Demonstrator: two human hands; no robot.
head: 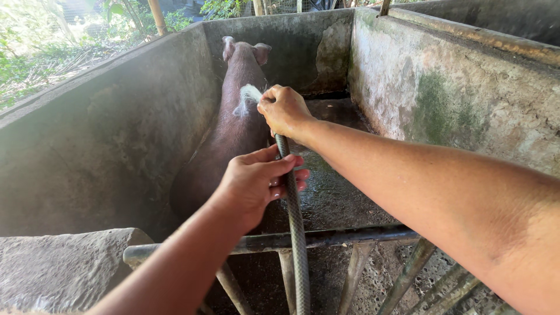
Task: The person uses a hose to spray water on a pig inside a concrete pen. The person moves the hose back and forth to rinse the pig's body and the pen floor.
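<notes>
Head view: the hose (pixel 296 233) runs up from the gate rail (pixel 326 237) toward the pig (pixel 236 125) ahead; the right hand (pixel 284 109) is fisted round its far end (water spraying out), the left hand (pixel 256 182) nearer, fingers loosely curled around it

Both hands gripping a hose (pixel 294 221), water spraying a pig (pixel 236 125), concrete pen (pixel 105 134)

Hose (pixel 296 227) nozzle perhaps behind fist.

concrete pen wall (pixel 105 140) (mossy) | metal gate bar (pixel 350 236) | wet floor (pixel 338 192) | greenery (pixel 35 52) beyond
</notes>
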